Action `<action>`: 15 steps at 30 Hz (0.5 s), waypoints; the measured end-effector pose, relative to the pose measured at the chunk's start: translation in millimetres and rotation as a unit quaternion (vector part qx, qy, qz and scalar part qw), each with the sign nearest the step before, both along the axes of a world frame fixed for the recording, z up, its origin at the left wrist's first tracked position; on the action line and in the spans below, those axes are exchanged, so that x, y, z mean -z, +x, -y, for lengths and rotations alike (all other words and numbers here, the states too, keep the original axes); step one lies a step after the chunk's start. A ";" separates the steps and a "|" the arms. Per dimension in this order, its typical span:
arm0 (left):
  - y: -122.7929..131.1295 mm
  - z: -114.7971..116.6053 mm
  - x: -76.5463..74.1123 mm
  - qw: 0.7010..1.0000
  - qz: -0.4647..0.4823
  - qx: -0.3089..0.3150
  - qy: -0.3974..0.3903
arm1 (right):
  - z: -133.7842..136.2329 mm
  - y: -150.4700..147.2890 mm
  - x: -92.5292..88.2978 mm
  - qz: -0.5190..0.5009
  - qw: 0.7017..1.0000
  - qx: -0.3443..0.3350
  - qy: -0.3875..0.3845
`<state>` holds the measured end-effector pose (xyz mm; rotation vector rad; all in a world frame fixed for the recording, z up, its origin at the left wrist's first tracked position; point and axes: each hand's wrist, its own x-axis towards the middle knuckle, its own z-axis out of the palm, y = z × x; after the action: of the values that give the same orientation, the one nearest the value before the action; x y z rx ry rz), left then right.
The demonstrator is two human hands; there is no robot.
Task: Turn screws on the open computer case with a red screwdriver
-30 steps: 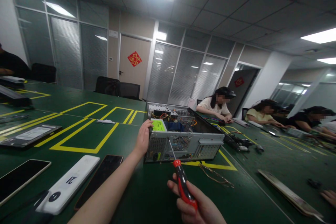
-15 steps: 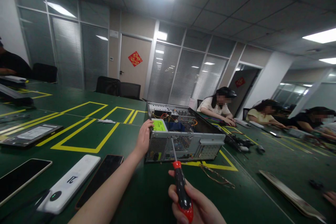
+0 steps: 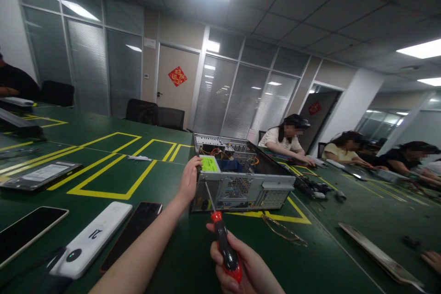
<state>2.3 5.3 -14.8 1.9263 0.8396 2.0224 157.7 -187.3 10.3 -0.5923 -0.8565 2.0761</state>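
An opened desktop computer case (image 3: 258,189) lies on its side on the green table, its rear panel facing me. Inside its near left corner sits a power supply (image 3: 209,164) with a bright yellow-green label. My left hand (image 3: 189,180) grips the case at that corner, fingers curled over the top edge. In my right hand (image 3: 237,262) is a black and red screwdriver (image 3: 225,243), held by its handle. Its shaft points up and left at the vented power-supply area of the rear panel. Whether the tip touches the metal I cannot tell.
Left of me lie a hard drive (image 3: 43,175), a white power bank (image 3: 91,241) and two phones, one dark (image 3: 132,234). Right of the case are a thin wire loop (image 3: 284,232), black cables (image 3: 313,188) and a long metal panel (image 3: 379,255). Several people sit farther along.
My right hand and the screwdriver have shifted left, so the tip has gone from the middle vent to the power-supply end of the rear panel. My left hand stays put.
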 end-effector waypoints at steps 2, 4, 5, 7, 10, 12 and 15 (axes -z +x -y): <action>0.0 0.6 -0.3 1.000 -0.001 0.000 -0.002 | -0.3 0.4 0.1 -0.003 1.000 -0.001 -0.002; 0.0 1.1 -0.7 1.000 0.000 -0.002 -0.001 | -0.3 0.6 0.1 -0.007 1.000 -0.008 -0.005; 0.0 1.3 -0.8 1.000 0.000 -0.003 0.000 | -0.2 0.7 0.1 -0.008 1.000 -0.013 -0.004; 0.0 1.4 -1.0 1.000 0.001 -0.004 0.003 | 0.3 0.7 0.1 -0.007 1.000 -0.020 0.000; 0.1 1.4 -1.2 1.000 -0.001 -0.003 0.005 | 0.9 0.9 0.0 -0.005 1.000 -0.024 0.010; 0.2 1.5 -1.3 1.000 -0.001 -0.004 0.003 | 0.9 1.1 -0.1 -0.005 1.000 -0.022 0.007; 0.2 1.8 -1.6 1.000 0.002 -0.004 -0.002 | 0.2 1.6 0.4 -0.002 1.000 -0.015 -0.004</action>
<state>2.5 3.5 -13.2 1.9188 0.8504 2.0271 159.3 -187.4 9.9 -0.5824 -0.8605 2.1087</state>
